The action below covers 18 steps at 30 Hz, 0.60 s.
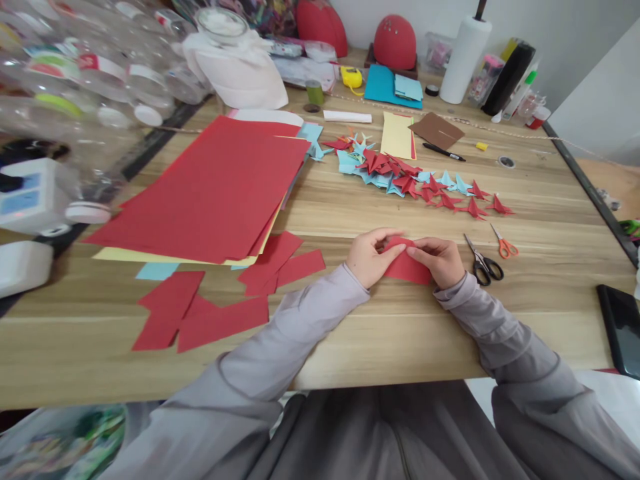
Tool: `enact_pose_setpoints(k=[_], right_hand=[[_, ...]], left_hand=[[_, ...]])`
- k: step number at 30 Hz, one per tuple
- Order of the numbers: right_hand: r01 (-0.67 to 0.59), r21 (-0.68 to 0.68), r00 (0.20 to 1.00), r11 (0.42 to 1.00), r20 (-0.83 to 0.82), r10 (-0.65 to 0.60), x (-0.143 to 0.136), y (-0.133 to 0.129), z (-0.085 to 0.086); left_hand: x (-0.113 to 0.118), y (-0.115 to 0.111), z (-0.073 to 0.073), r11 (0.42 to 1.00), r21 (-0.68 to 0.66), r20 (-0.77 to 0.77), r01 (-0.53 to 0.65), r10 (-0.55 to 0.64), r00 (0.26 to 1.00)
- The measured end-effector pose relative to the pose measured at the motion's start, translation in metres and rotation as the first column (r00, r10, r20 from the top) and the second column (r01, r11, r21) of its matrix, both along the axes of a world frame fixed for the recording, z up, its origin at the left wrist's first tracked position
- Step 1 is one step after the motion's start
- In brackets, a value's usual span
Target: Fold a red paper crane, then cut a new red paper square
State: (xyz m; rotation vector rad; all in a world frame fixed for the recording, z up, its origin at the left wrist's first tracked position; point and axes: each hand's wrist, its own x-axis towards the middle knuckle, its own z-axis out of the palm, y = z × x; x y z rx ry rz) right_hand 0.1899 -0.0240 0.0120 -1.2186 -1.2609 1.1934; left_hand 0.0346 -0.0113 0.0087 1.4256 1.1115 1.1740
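One red paper piece (407,272) was positioned, in the head view, at the near middle of the wooden table (360,340). The left hand (371,259) grasped its left side and the right hand (441,260) its right side; both thumbs (394,253) bore on the upper face, presumably to steady it from two sides. Contact with the tabletop could not be confirmed. Loose red pieces (225,327) lay to the left, likely for easy reach, near a stack of large red sheets (210,190). Black-handled scissors (479,260) and orange-handled scissors (504,245) lay right of the right hand, probably kept accessible. Folded paper figures (377,164) were grouped farther away, apparently for separation from flat stock.
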Motion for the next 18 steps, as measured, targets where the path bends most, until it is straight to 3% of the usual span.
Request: enact_pose_setpoints(k=[7, 11, 14, 18], right_hand=[[0.031, -0.021, 0.998, 0.999, -0.046, -0.032, -0.0007, 0.0007, 0.0], [0.029, -0.039, 0.998, 0.999, -0.046, -0.031, -0.002, 0.0006, 0.0002], [0.029, -0.07, 0.998, 0.997, -0.049, -0.033, -0.0025, 0.001, -0.0004], [0.016, -0.08, 0.999, 0.997, -0.039, -0.019, -0.0015, 0.002, -0.0023]], left_hand=[[0.0021, 0.0002, -0.0025, 0.99, -0.139, 0.188, -0.002, 0.029, 0.982], [0.0034, -0.0015, -0.0026, 0.989, -0.148, 0.199, 0.027, 0.003, 0.98], [0.0023, -0.0022, -0.0035, 0.998, -0.061, 0.123, 0.014, -0.006, 0.992], [-0.0018, -0.0041, -0.0045, 0.974, 0.214, -0.132, 0.073, -0.045, 0.99]])
